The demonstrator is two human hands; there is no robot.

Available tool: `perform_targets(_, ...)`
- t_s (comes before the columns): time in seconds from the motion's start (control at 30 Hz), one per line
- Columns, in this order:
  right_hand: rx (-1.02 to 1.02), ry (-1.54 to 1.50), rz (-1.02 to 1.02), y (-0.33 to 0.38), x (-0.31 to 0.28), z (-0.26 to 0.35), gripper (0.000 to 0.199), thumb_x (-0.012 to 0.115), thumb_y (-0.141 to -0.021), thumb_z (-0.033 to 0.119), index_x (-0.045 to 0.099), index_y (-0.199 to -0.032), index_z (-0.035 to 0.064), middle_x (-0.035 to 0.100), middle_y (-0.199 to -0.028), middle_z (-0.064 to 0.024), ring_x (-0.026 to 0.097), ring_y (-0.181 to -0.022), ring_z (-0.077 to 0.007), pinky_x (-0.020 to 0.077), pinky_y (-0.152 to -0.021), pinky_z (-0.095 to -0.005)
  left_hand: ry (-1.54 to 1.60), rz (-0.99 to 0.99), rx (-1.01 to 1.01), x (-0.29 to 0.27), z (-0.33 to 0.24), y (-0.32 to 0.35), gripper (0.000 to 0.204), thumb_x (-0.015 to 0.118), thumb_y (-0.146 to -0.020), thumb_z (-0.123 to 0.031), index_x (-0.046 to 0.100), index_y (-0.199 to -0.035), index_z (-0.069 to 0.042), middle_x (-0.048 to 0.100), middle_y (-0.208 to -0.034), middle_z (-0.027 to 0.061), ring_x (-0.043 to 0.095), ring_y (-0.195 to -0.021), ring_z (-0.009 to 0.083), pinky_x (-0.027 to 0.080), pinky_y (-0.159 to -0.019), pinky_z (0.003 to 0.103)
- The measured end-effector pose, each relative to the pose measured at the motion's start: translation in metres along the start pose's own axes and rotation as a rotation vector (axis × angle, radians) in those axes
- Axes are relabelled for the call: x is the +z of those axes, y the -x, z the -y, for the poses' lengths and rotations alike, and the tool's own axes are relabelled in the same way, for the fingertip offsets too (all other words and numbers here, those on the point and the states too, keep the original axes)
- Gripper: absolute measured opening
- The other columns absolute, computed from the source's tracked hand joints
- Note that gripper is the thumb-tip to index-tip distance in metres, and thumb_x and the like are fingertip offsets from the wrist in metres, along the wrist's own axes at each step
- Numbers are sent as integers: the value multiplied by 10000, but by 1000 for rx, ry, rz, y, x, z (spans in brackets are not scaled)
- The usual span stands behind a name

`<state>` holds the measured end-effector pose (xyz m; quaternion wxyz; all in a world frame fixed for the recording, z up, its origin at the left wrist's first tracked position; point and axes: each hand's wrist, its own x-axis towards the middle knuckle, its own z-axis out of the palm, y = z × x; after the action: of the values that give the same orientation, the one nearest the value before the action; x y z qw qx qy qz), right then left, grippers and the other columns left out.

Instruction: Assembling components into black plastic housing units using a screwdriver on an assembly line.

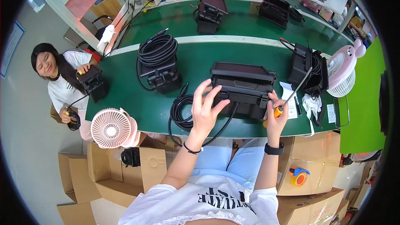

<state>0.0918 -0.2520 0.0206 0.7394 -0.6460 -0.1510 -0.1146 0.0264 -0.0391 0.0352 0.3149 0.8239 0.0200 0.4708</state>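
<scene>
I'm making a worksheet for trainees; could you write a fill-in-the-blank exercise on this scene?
1. The right hand grips a ____ with a long metal shaft.
2. The case at the left hand is coloured ____.
3. The tabletop is coloured ____.

Missing words: screwdriver; black; green

Green bench [198,60] is pretty loaded: black case [243,89] near-middle, coiled cable [176,112] just left of it, paper [292,107] and pink fan [342,63] right.
</scene>
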Motion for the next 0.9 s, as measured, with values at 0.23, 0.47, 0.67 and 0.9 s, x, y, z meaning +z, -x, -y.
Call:
perform_targets(0.23, 10, 0, 1, 0, 2, 2, 190, 619, -922, -24, 466, -893, 86, 662, -1221, -142, 520, -1311, -253, 463, -507, -155, -175, 96, 85, -4, -1, -16, 339, 816, -784, -208, 698, -1079, -89, 571, -1222, 106, 635, -670, 184, 557, -603, 298)
perform_targets(0.47, 41, 19, -25, 9, -1, 14, 146, 574, -955, -3, 468, -905, 84, 658, -1229, -149, 575, -1236, -213, 467, -533, -162, 248, 140, -195, 8, 3, -9, 405, 657, -885, -245, 521, -1225, -73, 398, -1398, 204, 390, -1315, 355, 325, -1100, 449)
perform_targets(0.67, 38, 84, -165, 36, 13, 22, 141, 552, -980, 21, 433, -950, 91, 664, -1138, -150, 642, -903, -124, 465, -544, -160, 811, 209, -452, 16, -2, -8, 880, 577, -889, -322, 80, -1558, -40, 179, -1577, 193, 192, -1468, 300, 130, -1196, 394)
perform_targets(0.9, 144, -78, 23, 30, 14, 38, 116, 546, -969, 0, 476, -973, 93, 634, -1134, -122, 633, -902, -114, 469, -534, -163, 888, 345, -656, 10, 5, -11, 975, 607, -836, -372, 68, -1580, -45, 101, -1630, 165, 93, -1511, 277, 79, -1206, 388)
